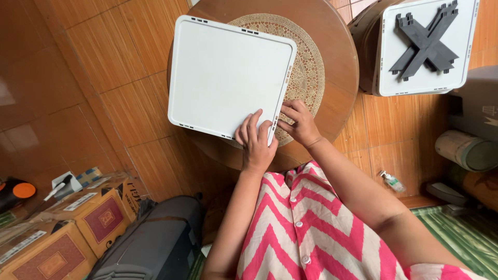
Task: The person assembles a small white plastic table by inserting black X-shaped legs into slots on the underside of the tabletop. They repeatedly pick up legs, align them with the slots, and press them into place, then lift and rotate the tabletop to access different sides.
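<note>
A white square plastic panel (228, 72) with rounded corners lies flat on a round wooden table (337, 62), over a beige lace doily (306, 72). My left hand (255, 142) rests palm down on the panel's near right corner, fingers together. My right hand (298, 122) pinches the panel's right edge near that same corner, fingers curled against the rim.
A second white square panel (399, 67) with a dark grey cross-shaped piece (425, 44) on it sits on a brown stool at upper right. Cardboard boxes (67, 228) and a dark grey case (155, 243) stand on the tiled floor at lower left. A small bottle (392, 181) lies on the floor.
</note>
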